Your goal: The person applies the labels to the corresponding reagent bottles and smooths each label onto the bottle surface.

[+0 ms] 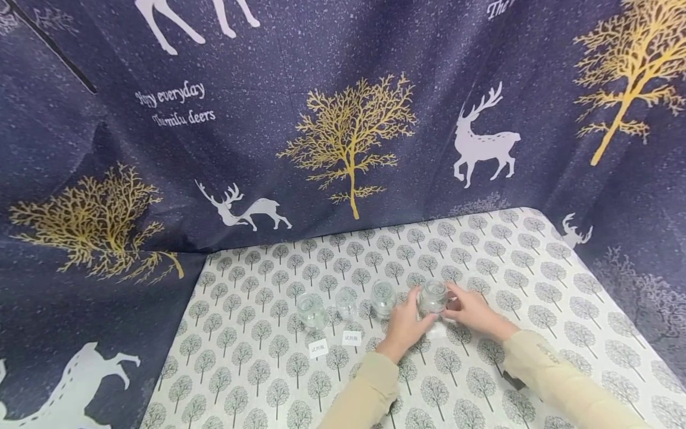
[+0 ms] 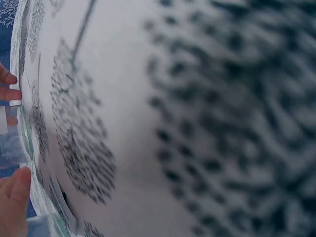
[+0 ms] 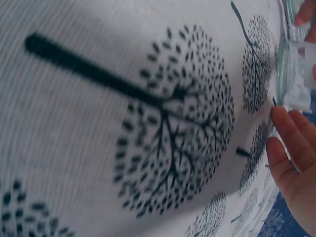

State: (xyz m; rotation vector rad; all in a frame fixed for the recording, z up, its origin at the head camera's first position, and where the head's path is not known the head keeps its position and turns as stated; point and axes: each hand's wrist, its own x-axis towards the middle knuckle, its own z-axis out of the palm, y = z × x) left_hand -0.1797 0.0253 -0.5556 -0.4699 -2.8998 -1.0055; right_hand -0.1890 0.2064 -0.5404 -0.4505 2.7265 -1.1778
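The rightmost clear glass jar (image 1: 433,298) stands on the cloth between my two hands. My left hand (image 1: 405,325) is at its left side, with finger and thumb spread around the glass. Opposite it, my right hand (image 1: 473,308) has its fingertips close to the jar's right side. In the right wrist view the fingers (image 3: 291,143) look fairly straight, beside the jar (image 3: 296,89); contact is hard to judge. The left wrist view shows only the thumb side of my left hand (image 2: 12,205) at its edge, and the jar (image 2: 15,143) partly cut off.
Left of the hands stand three more clear glass vessels: a jar (image 1: 383,298), a smaller bottle (image 1: 346,304) and a rounded jar (image 1: 312,311). White cards with printed characters (image 1: 317,348) lie in front. A dark object (image 1: 513,381) is partly under the right sleeve. Behind hangs a blue curtain (image 1: 257,149).
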